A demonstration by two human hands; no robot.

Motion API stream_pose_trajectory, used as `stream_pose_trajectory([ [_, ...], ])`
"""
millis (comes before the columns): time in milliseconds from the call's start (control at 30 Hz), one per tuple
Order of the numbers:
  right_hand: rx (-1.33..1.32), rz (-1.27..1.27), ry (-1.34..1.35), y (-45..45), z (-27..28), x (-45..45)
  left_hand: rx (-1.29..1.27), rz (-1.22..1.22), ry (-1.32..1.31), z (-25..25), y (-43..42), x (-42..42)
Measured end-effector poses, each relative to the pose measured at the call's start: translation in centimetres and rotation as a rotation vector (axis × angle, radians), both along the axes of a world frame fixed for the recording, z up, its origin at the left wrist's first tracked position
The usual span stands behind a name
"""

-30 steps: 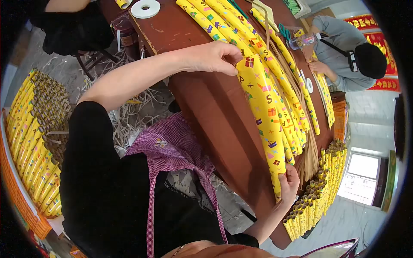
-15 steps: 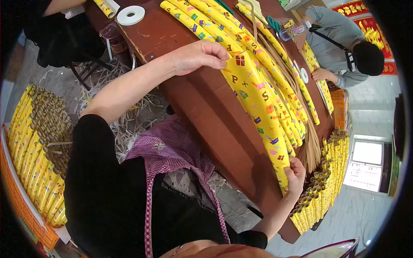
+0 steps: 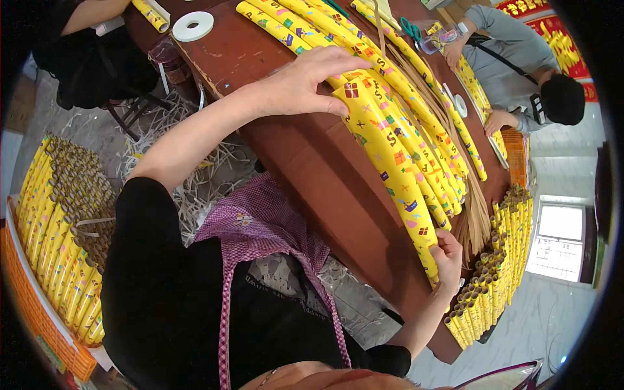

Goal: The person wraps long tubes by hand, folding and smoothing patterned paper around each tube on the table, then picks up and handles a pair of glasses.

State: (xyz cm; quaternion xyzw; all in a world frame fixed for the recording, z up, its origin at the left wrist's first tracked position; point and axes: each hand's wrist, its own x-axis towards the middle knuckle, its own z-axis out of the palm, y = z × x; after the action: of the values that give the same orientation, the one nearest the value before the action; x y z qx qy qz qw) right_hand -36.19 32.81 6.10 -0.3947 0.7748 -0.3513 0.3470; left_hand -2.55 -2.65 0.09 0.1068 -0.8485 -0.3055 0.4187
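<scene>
A yellow patterned paper roll (image 3: 390, 162) lies slantwise along the near side of the brown table. At its upper end is my left hand (image 3: 309, 81), thumb and fingers spread apart, their tips at the two sides of the paper. My right hand (image 3: 447, 257) pinches the lower end between thumb and bent fingers. Several similar yellow rolls (image 3: 422, 120) lie side by side just beyond it.
The brown table (image 3: 305, 153) carries a white tape roll (image 3: 193, 26), brown strips (image 3: 478, 227) and a bottle (image 3: 442, 40). Across it, a person in grey (image 3: 504, 55) handles yellow paper. Stacked rolls stand at right (image 3: 484, 286) and left (image 3: 62, 260); another person sits upper left (image 3: 97, 65).
My left hand has gone from pinching the paper's upper corner to spread fingers. The paper looks more tightly rolled and nearer the other rolls. My right hand keeps its pinch.
</scene>
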Motion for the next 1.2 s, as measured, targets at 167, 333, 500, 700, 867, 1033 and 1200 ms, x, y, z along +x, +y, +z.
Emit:
stream_pose_trajectory([
  [167, 0.032, 0.020, -0.005, 0.1, 0.0, -0.2, -0.474, 0.114, -0.128, 1.5, -0.7, 0.6],
  [333, 0.039, 0.031, 0.028, 0.1, -0.2, -0.3, -0.861, 0.218, -0.094, 2.1, -0.8, 0.4],
  [500, 0.008, 0.115, 0.192, 0.4, -0.9, -0.5, -0.927, 0.288, -0.147, 2.3, -0.2, 1.0],
  [700, -0.044, 0.072, 0.336, -0.7, -1.1, 4.1, -0.751, 0.327, -0.336, 1.3, 1.5, 2.7],
  [867, -0.198, 0.192, 0.596, -1.1, -1.8, 5.9, -0.579, 0.204, -0.481, 1.3, 3.0, 3.7],
  [1033, -0.346, 0.231, 0.742, -0.5, -4.2, 7.3, -0.545, 0.145, -0.565, 0.9, 3.9, 4.9],
  [1200, -0.419, 0.249, 0.858, 0.2, -4.6, 8.4, -0.434, 0.101, -0.618, 1.4, 4.6, 5.8],
])
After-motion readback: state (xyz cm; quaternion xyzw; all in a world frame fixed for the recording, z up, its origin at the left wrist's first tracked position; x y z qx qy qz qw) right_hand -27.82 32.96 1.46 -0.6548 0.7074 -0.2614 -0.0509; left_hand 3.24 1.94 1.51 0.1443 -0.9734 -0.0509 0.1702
